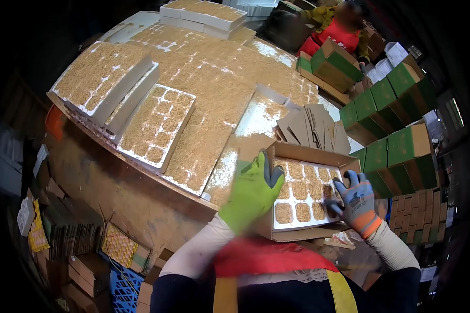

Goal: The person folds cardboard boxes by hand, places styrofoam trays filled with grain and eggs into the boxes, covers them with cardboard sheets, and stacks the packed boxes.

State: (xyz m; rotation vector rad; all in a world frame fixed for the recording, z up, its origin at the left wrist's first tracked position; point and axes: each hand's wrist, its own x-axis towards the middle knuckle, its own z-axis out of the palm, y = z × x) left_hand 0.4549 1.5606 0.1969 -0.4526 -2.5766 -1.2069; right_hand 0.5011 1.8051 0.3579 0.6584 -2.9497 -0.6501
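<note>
Blue crate [122, 288] (latticed), person [341, 35] in red

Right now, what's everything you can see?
open box: one, brown, before the person
filled tray: one, white and tan, in the box
other filled trays: several, white and tan, on the table
table: one, brown-edged, middle
cardboard sheets: several, brown, beyond the box
other boxes: many, green and brown, mostly right
crate: one, blue, lower left
trays of round things: two, yellow, lower left
other person: one, red top, upper right
left hand: one, green glove, box's left side
right hand: one, grey-orange glove, tray's right end
</note>
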